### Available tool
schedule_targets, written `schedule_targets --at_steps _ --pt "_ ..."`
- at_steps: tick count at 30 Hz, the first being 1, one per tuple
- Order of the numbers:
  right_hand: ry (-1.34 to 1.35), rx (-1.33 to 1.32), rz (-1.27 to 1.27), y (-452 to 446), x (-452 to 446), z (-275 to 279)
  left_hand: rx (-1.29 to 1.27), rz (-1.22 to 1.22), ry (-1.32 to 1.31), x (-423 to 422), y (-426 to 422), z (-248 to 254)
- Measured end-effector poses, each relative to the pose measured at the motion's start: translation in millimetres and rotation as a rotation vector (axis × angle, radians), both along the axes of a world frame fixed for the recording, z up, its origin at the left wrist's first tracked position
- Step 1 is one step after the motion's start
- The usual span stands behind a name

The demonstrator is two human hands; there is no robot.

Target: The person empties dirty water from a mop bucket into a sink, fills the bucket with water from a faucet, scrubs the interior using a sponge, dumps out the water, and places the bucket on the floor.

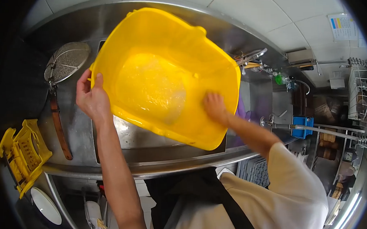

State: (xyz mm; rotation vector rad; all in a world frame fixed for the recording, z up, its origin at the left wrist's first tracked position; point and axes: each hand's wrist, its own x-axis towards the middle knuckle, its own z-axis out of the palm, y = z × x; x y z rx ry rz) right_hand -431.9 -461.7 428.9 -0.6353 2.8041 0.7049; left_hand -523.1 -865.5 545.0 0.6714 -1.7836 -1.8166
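A large yellow mop bucket point(147, 42) is tilted over the steel sink, its wet inside facing me. My left hand point(93, 96) grips its left rim, thumb on the inner side and fingers around the outside. Inside the bucket, my right hand point(216, 107) is against the lower right wall. Motion blurs that hand, so I cannot make out its fingers or anything under them. A little water and foam glisten on the bucket's bottom.
Left of the bucket, a wire strainer point(68, 60) with a wooden handle point(59, 128) lies on the steel counter point(80, 131). A yellow mop wringer point(27, 152) stands at the far left. Taps point(250, 58), a spray hose point(315, 129) and a blue basket point(302, 126) are on the right.
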Motion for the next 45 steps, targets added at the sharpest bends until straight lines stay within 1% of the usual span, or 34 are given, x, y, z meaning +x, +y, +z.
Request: schedule_targets --at_steps 1,2,3,4,6,8,10,12,14,16,18,19,21,23,24,25,26,28,29,30,31,32,33,34,35,36,37,39,40,42,43,45 --pt "-0.237 -0.146 -0.120 -17 26 3 0.002 -0.004 -0.006 -2 3 1" --pt "-0.404 -0.334 -0.238 -32 44 8 0.009 0.011 0.005 -5 5 1" --pt "-0.534 -0.476 -0.272 -54 53 42 0.010 0.005 0.009 -4 4 0" --pt "-0.539 -0.489 -0.269 -58 50 56 0.003 -0.012 0.007 -2 2 0" --pt "-0.829 -0.591 -0.243 -37 38 74 -0.014 -0.029 0.016 -3 1 0" --pt "-0.810 -0.390 -0.082 19 -8 50 -0.027 -0.040 0.031 -4 -1 0" --pt "-0.378 0.065 -0.038 30 -76 47 -0.111 -0.101 -0.021 -4 -4 0" --pt "-0.052 0.157 0.538 36 -147 28 -0.164 -0.099 -0.036 -3 -8 -1" --pt "0.075 0.071 0.855 2 -207 9 -0.168 -0.076 -0.033 -3 -6 -1" --pt "0.252 0.013 0.960 -67 -255 -5 -0.179 -0.041 -0.055 -3 -2 3" --pt "0.316 -0.147 0.990 -140 -291 -4 -0.175 -0.074 -0.084 -3 -3 5" --pt "0.319 -0.155 1.001 -147 -302 -2 -0.182 -0.061 -0.085 -4 -4 6" --pt "0.250 -0.401 0.981 -151 -308 -8 -0.125 -0.039 -0.051 -3 -5 5" --pt "0.322 -0.227 0.906 -77 -276 -11 -0.072 -0.037 -0.047 -3 -4 4" --pt "0.144 -0.044 0.800 -44 -248 0 -0.036 -0.050 -0.049 -2 -4 5" --pt "0.047 0.027 0.724 0 -219 -3 -0.035 -0.057 -0.042 -2 -5 1" --pt "-0.007 0.171 0.797 32 -199 5 -0.018 -0.042 -0.025 -4 -6 0" --pt "-0.246 0.374 0.834 41 -182 37 -0.178 -0.054 0.015 -2 -8 -6" --pt "-0.208 0.370 0.795 28 -196 32 -0.221 -0.062 -0.024 2 -8 6" --pt "-0.175 0.363 0.741 12 -217 23 -0.227 -0.078 -0.042 6 -11 4" --pt "0.103 0.196 0.915 -22 -238 28 -0.194 -0.068 -0.009 4 -13 0" --pt "0.157 0.045 0.891 -65 -261 18 -0.156 -0.060 0.024 2 -10 -2" --pt "0.233 -0.008 0.894 -115 -271 23 -0.124 -0.049 -0.030 3 -8 4" --pt "0.293 0.004 0.922 -157 -282 22 -0.129 -0.056 -0.033 3 -5 6" --pt "0.292 0.022 0.890 -190 -277 29 -0.128 -0.044 -0.032 4 -4 8" --pt "0.289 0.039 0.858 -204 -274 25 -0.126 -0.032 -0.033 5 -4 9" --pt "0.289 0.027 0.851 -195 -268 24 -0.115 -0.032 -0.034 7 -3 10" --pt "0.456 -0.226 0.869 -164 -268 -3 -0.115 -0.040 0.001 9 -6 -1" --pt "0.478 -0.234 0.873 -162 -275 -5 -0.102 -0.045 0.053 3 -7 -2" --pt "0.461 -0.466 0.699 -151 -258 -18 -0.158 -0.054 0.005 0 -3 3" --pt "0.460 -0.480 0.681 -164 -242 -34 -0.130 -0.072 -0.020 -1 -3 3" --pt "0.458 -1.317 -0.096 -239 -222 -57 -0.116 -0.071 -0.043 -3 0 4"
